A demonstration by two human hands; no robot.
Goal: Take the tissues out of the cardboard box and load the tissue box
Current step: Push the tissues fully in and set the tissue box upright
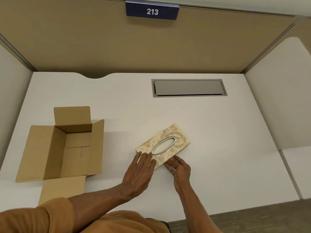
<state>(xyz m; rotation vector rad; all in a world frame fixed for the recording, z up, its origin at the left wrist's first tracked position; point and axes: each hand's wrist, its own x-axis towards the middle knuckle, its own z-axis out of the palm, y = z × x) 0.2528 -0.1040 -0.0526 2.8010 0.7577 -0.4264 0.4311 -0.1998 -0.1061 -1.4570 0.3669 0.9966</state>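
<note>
A cream tissue box (175,137) with a gold leaf pattern and a silver oval opening lies at an angle on the white desk (202,132). My left hand (141,169) rests flat on its near left end, fingers spread over the top. My right hand (179,169) touches the box's near long side with its fingertips. White shows inside the oval. To the left an open brown cardboard box (55,148) stands with its flaps folded out; its visible inside looks empty.
A grey metal cable hatch (189,88) is set into the desk at the back. Tan partition walls enclose the desk on three sides, with a blue sign reading 213 (152,11) above. The desk's front edge and grey floor lie at the lower right.
</note>
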